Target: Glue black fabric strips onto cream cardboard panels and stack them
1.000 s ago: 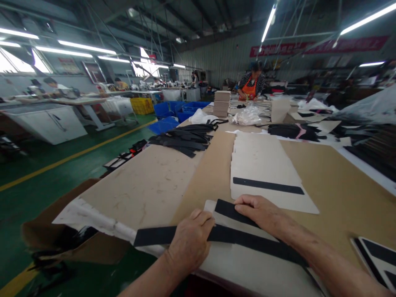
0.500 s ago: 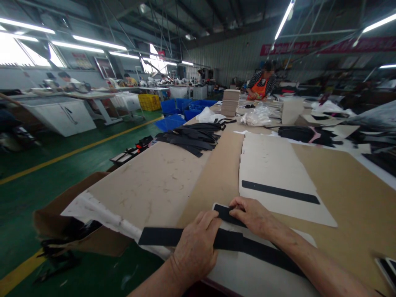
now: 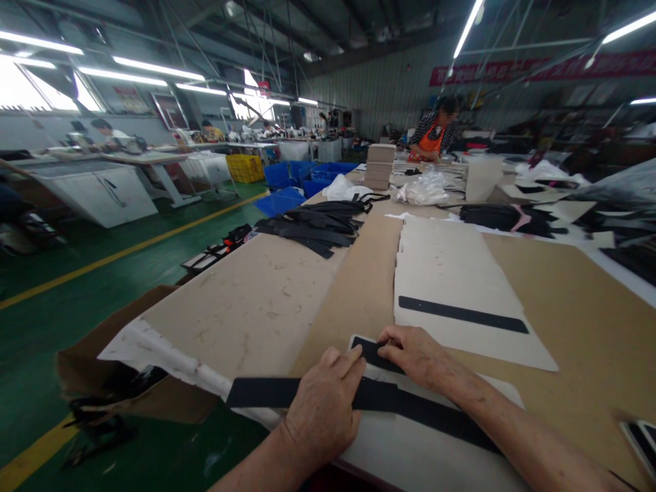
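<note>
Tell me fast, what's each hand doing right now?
Left hand: open, palm down across the lower black strip, fingertips at the upper black strip.
Right hand: fingertips bunched at the upper black strip; whether they grip it cannot be told.

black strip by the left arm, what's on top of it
The left grip lies over the black strip, which shows on both sides of it. The stretch beneath is covered and cannot be seen.

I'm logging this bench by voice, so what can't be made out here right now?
All in the head view:
Rear black strip: its right end is hidden by the right hand and forearm.
Front black strip: partly covered by the left hand.
Black-and-white piece: cut off by the right edge.
Red banner: lettering too blurred to read.
</note>
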Available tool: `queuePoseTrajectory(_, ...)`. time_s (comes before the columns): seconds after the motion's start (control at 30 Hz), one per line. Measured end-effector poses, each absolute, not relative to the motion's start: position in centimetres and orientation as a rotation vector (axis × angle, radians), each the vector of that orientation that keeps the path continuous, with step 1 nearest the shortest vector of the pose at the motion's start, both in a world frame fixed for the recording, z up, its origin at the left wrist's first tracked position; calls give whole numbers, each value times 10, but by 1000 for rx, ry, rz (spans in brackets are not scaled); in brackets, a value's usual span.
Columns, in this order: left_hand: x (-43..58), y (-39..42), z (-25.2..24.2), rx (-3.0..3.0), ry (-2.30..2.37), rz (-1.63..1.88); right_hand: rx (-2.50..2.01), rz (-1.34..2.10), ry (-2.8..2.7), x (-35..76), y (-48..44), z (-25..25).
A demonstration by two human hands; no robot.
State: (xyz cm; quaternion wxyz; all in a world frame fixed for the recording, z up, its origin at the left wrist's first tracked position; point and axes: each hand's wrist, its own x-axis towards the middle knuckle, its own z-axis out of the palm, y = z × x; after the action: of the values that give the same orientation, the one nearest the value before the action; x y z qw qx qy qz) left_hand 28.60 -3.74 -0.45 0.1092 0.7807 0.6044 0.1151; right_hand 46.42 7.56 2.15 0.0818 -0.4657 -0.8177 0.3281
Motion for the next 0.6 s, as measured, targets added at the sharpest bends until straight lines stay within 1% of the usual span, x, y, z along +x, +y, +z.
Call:
queuePoseTrajectory(0.23,288,-38,-4,2267,1793,274,-1372,928,-2470,465,76,19)
queuePoseTrajectory(0.47,288,-37,-3,2284,1813,293,-1380,879,-2493,463,76,16)
queuePoseTrajectory(0.6,289,-37,-4,2297,1826,287,-1362,923,-2456,467,75,25)
